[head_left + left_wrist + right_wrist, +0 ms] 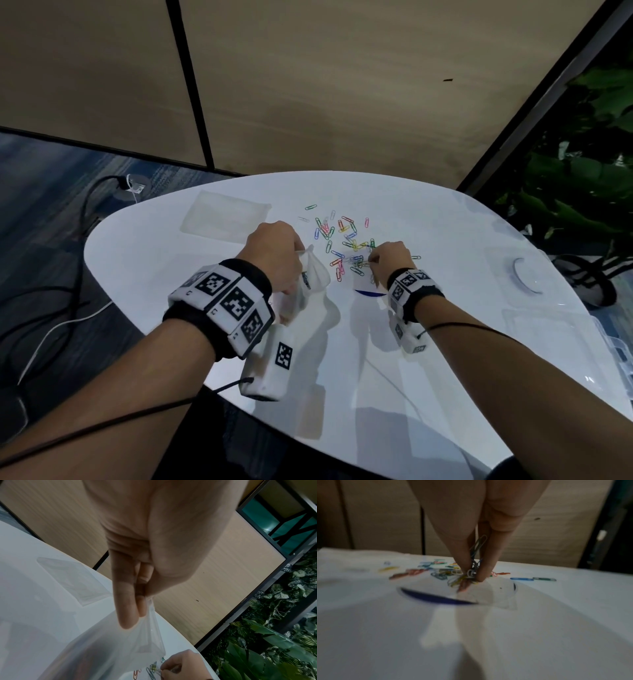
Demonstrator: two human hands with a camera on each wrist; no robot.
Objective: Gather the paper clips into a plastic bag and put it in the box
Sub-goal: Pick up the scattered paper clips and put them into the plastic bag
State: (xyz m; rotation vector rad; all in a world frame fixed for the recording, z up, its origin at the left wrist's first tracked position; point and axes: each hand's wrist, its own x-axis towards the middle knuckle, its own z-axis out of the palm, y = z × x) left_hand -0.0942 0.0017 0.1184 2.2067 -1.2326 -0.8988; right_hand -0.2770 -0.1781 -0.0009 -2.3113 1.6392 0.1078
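Several coloured paper clips (337, 233) lie scattered on the white table (205, 274), beyond and between my hands. My left hand (274, 253) pinches the top edge of a clear plastic bag (313, 274), which hangs open just above the table; in the left wrist view the bag (120, 649) hangs below my thumb and fingers. My right hand (383, 258) pinches a bunch of paper clips (473, 566) at the near edge of the pile, fingertips (464, 586) touching the table. A clear plastic box (561, 339) sits at the right edge.
A spare flat plastic bag (224, 216) lies at the table's far left. A round clear lid (527, 275) rests at the right. A blue arc marking (371, 293) shows on the table near my right wrist. Cables run on the floor at left, plants stand at right.
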